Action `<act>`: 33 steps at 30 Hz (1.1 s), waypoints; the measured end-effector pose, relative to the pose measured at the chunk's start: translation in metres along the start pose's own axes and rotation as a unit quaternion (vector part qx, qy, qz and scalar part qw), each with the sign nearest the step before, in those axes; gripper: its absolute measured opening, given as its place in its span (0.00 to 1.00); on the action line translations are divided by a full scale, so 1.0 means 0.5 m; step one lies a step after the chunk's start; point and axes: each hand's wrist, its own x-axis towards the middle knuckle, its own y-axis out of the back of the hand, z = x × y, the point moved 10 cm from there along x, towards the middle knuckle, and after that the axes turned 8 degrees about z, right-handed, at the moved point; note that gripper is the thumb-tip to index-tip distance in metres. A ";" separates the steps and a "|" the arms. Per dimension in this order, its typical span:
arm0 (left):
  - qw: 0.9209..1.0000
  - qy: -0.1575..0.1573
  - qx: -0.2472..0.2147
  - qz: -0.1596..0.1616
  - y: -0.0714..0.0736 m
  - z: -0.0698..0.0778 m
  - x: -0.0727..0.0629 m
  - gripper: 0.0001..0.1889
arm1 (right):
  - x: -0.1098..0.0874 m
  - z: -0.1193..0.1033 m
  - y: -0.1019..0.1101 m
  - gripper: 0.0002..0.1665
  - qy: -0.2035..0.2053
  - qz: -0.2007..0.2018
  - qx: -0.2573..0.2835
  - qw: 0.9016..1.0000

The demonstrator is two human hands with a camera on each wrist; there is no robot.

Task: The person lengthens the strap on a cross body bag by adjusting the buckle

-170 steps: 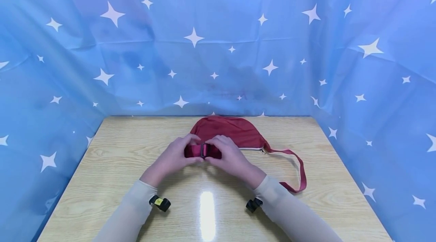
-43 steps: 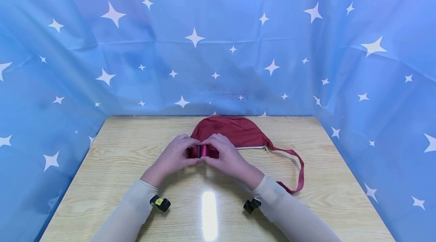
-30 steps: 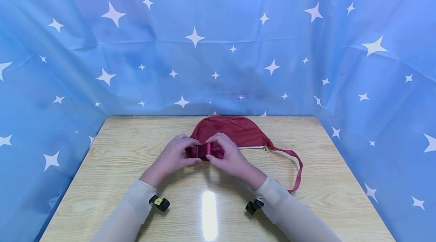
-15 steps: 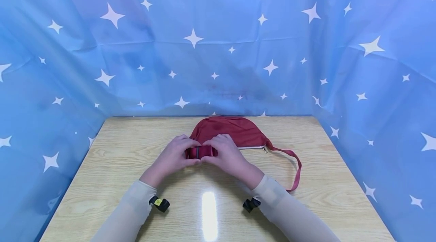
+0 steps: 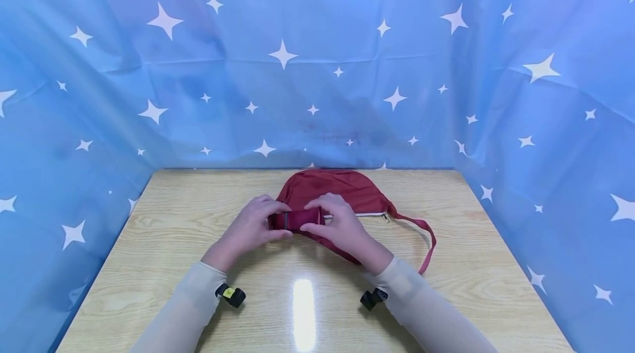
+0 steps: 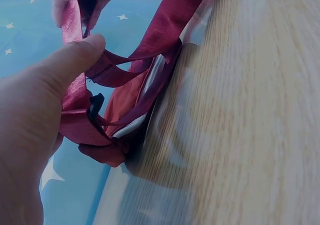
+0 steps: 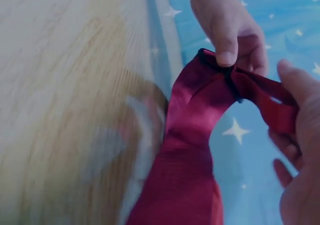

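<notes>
A dark red waist bag (image 5: 332, 187) lies at the back of the table, its white zip along the front edge. Before it, both hands hold its shiny red strap (image 5: 302, 219). My left hand (image 5: 250, 230) pinches the strap at the dark slider buckle (image 5: 285, 221), thumb in front, fingers behind. My right hand (image 5: 344, 229) grips a loop of the strap to the right of the buckle, thumb below and fingers above. In the right wrist view, the strap runs through the black buckle (image 7: 231, 82) under the left thumb. More strap hangs below both hands.
The strap's far part (image 5: 429, 242) curves from the bag's right end over the wooden table (image 5: 208, 193). A metal zip pull (image 5: 385, 218) sits near that end. A blue star-printed curtain (image 5: 317, 66) stands behind and at both sides.
The right hand has moved right, drawing the strap loop out longer from the buckle. The strap on the right has shifted left, and a slack length now shows under the right hand.
</notes>
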 end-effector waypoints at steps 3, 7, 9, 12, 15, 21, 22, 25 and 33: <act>1.000 -0.001 0.000 -0.003 -0.002 0.001 0.001 0.30 | 0.005 -0.004 -0.019 0.29 0.012 -0.035 -0.054 0.998; 1.000 -0.002 0.001 -0.009 -0.005 0.005 0.004 0.30 | 0.013 -0.025 -0.044 0.29 0.048 -0.070 -0.129 0.988; 1.000 -0.003 0.002 -0.009 -0.004 0.008 0.004 0.30 | 0.015 -0.031 -0.051 0.26 0.059 -0.075 -0.149 0.984; 1.000 -0.003 0.000 -0.008 -0.003 0.008 0.005 0.29 | 0.015 -0.037 -0.049 0.24 0.068 -0.068 -0.157 0.983; 1.000 0.001 -0.005 -0.004 0.002 0.007 0.003 0.29 | 0.014 -0.038 -0.037 0.23 0.063 -0.051 -0.139 0.987; 1.000 0.010 -0.004 0.001 0.010 0.001 -0.001 0.30 | 0.002 -0.018 -0.014 0.30 0.026 -0.034 -0.084 0.996; 1.000 0.009 -0.003 0.001 0.011 0.001 -0.001 0.30 | -0.003 -0.011 -0.012 0.33 0.014 -0.035 -0.075 0.996; 1.000 0.006 -0.003 0.001 0.012 0.003 0.000 0.30 | -0.023 0.013 -0.004 0.41 -0.036 -0.039 -0.055 0.997; 1.000 0.006 -0.003 0.001 0.008 0.002 -0.001 0.30 | -0.098 0.084 0.014 0.35 -0.162 -0.046 -0.100 0.981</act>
